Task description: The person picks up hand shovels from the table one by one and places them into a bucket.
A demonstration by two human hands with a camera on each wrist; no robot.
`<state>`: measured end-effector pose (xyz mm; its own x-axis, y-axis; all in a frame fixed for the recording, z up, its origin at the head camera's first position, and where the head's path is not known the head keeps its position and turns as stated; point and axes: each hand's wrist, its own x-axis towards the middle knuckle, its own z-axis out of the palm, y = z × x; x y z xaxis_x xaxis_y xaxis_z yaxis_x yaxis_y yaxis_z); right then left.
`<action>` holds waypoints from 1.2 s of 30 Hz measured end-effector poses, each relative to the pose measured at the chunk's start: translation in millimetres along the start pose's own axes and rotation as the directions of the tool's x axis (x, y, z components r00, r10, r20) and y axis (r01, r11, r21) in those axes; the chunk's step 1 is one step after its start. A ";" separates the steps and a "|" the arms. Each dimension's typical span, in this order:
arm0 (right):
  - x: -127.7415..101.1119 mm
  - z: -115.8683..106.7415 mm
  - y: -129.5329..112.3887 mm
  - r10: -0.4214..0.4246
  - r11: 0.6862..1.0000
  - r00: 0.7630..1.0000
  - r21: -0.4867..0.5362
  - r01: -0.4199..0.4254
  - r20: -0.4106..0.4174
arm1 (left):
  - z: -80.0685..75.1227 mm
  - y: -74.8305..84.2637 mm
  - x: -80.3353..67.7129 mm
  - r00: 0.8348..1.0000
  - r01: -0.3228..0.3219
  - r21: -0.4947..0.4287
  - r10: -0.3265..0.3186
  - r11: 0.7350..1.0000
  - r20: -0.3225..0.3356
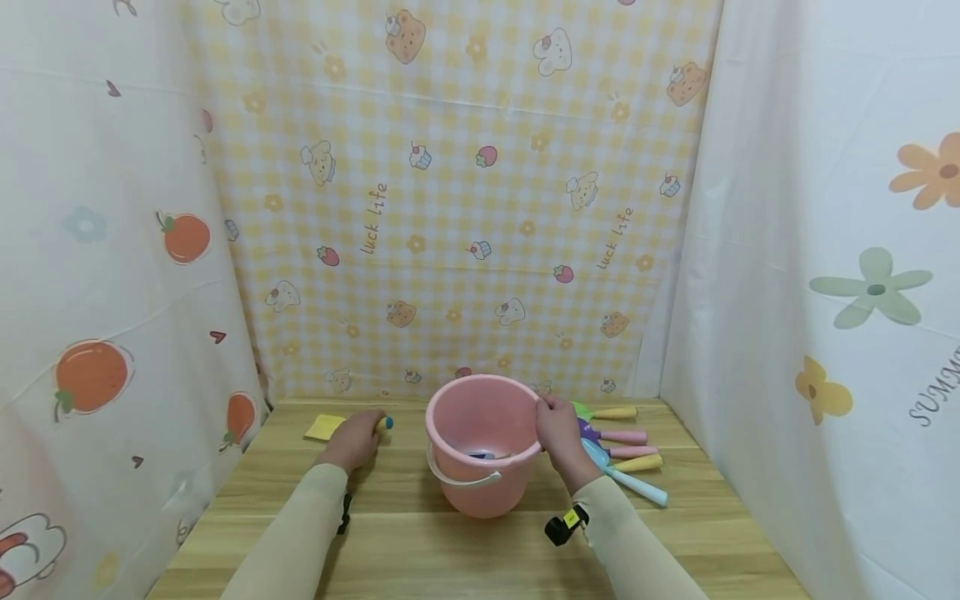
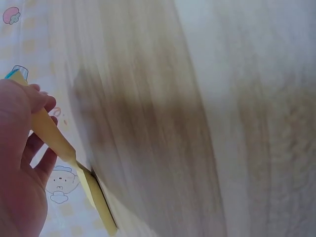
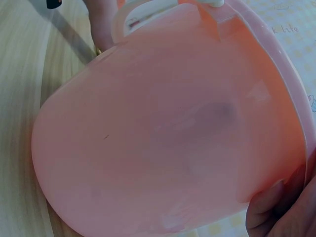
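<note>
A pink plastic bucket (image 1: pixel 480 454) with a white handle stands upright mid-table; something blue lies at its bottom. My right hand (image 1: pixel 557 433) grips its right rim, fingers curled over the edge; the right wrist view is filled by the bucket wall (image 3: pixel 163 133) with my fingers (image 3: pixel 276 210) at the lower right. My left hand (image 1: pixel 354 442) lies on the table to the bucket's left and holds a yellow toy shovel (image 1: pixel 324 427) by its handle; the blue handle tip pokes out near my fingers. In the left wrist view the shovel (image 2: pixel 64 148) runs through my hand (image 2: pixel 22 163).
Several pastel toy spades and rakes (image 1: pixel 618 446) lie in a row on the wooden table (image 1: pixel 420 550) just right of the bucket. Patterned cloth walls close in the back and both sides.
</note>
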<state>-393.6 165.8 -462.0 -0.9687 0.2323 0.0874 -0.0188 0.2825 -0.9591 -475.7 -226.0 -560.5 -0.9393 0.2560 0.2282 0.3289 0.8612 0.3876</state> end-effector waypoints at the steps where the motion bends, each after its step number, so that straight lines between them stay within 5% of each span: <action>1: 0.1 0.2 0.5 0.000 1.000 1.000 0.005 0.000 0.001 | -0.8 0.5 -1.0 1.000 -0.002 -0.003 0.002 1.000 -0.003; 21: 1.8 1.0 1.5 -0.006 1.000 1.000 0.024 0.005 0.006 | -17.7 4.6 -7.1 0.998 0.049 -0.148 -0.054 0.988 -0.027; 36: -1.3 -0.4 -1.7 0.018 0.999 1.000 0.031 -0.018 0.008 | -33.4 12.8 -7.4 0.996 0.006 -0.215 -0.025 0.977 -0.087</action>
<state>-392.3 165.4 -460.4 -0.9708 0.2301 0.0683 -0.0091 0.2488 -0.9685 -461.4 -231.6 -527.4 -0.9354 0.1952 0.2947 0.3363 0.7485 0.5716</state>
